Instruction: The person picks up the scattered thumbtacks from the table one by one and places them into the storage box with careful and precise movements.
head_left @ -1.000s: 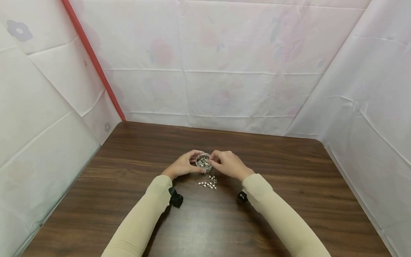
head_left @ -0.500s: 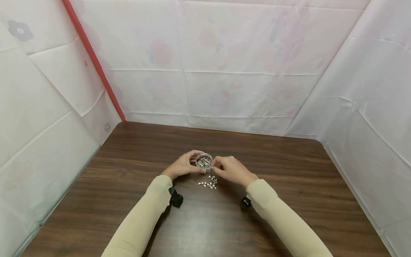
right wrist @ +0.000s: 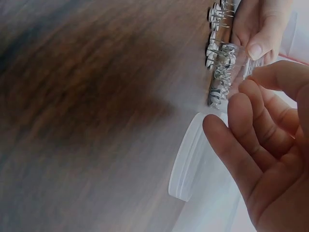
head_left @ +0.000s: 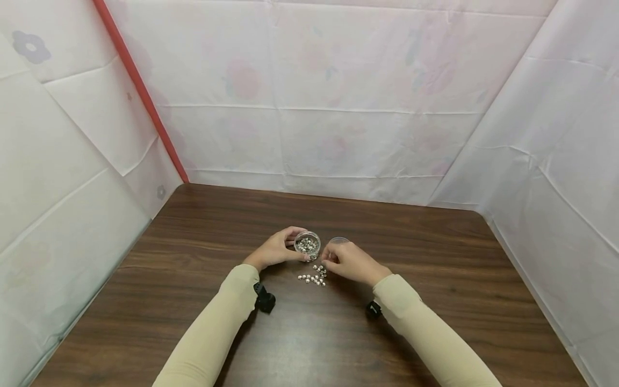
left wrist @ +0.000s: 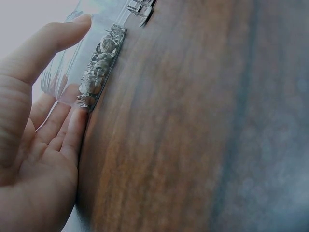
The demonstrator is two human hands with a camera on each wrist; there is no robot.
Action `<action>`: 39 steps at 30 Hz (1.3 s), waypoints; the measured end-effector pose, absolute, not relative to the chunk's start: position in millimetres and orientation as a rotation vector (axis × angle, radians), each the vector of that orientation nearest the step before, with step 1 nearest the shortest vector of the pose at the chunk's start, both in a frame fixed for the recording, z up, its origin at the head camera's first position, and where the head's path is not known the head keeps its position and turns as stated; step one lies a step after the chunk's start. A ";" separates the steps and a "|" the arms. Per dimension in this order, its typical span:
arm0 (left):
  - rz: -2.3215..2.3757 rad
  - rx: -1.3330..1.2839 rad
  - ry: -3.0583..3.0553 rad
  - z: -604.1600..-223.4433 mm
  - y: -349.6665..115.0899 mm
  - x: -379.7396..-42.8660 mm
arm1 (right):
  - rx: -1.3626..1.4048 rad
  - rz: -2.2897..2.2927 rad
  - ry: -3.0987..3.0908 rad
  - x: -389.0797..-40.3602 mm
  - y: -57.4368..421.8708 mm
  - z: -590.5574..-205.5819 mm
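Furnished with dark brown table (head_left: 411, 226), finished in streaked wood grain and rounded at both far corners. Closed off at far side by white fabric sheet (head_left: 367, 70), printed with faded pink motifs and creased along horizontal and vertical folds. Bounded at left by white panel (head_left: 58, 140), marked with grey flower (head_left: 31, 47) and, lower down, smaller flower (head_left: 161, 192). Edged at far left by straight red strip (head_left: 143, 91), ending at table edge. Bounded at right by wrinkled whitish drape (head_left: 561, 118). Lit softly, with pale glare (head_left: 295, 344) at near middle of tabletop.

Clear glossy plastic jar (left wrist: 72, 65), shiny metal tacks (head_left: 316, 277); glossy wood-grain tabletop (head_left: 300, 344)
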State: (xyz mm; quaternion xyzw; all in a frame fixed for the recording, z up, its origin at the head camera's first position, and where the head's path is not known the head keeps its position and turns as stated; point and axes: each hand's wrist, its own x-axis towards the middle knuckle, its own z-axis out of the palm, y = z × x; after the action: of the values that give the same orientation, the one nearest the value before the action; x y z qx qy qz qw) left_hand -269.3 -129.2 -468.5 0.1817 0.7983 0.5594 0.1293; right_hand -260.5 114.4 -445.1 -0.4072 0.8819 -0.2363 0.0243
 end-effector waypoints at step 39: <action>1.620 0.475 2.387 -490.0 -129.4 -279.8 | -1.206 -0.563 2.719 -255.5 113.6 -448.0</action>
State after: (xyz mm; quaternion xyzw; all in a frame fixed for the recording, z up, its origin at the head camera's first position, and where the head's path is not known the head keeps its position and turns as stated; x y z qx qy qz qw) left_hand -279.8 -129.4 -490.0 0.1616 0.8116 0.5508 0.1084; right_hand -255.5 113.6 -448.0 -0.3978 0.8967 -0.1857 0.0571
